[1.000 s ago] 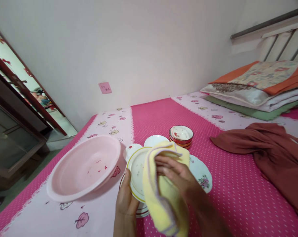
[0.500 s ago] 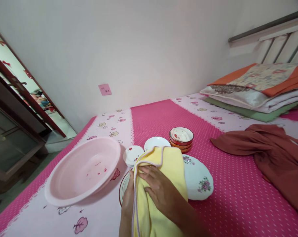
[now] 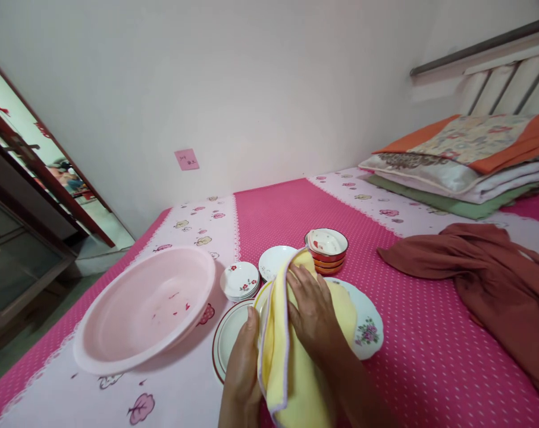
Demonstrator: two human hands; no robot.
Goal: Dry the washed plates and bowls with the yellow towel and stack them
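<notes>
My left hand (image 3: 240, 368) grips the rim of a plate (image 3: 263, 300), which is tilted up and mostly hidden behind a yellow towel (image 3: 303, 380) with a lilac edge. My right hand (image 3: 314, 309) presses the towel against the plate, its fingers closed over the fabric. Under and beside my left hand lies a brown-rimmed plate (image 3: 227, 336). Beyond it are a stack of small flower-patterned dishes (image 3: 238, 279) and a white plate (image 3: 273, 260). A large floral plate (image 3: 370, 318) is partly covered by the towel on the right.
A pink basin (image 3: 118, 321) stands at the left. Behind the plates is a stack of bowls (image 3: 327, 255). A reddish-brown garment (image 3: 475, 273) lies on the right of the pink bedspread (image 3: 273, 208). Folded bedding (image 3: 466, 154) sits by the headboard; a white wall rises behind.
My right hand and the towel have shifted up and to the right. The held plate's rim now shows beside the towel, and more of the brown-rimmed plate is uncovered.
</notes>
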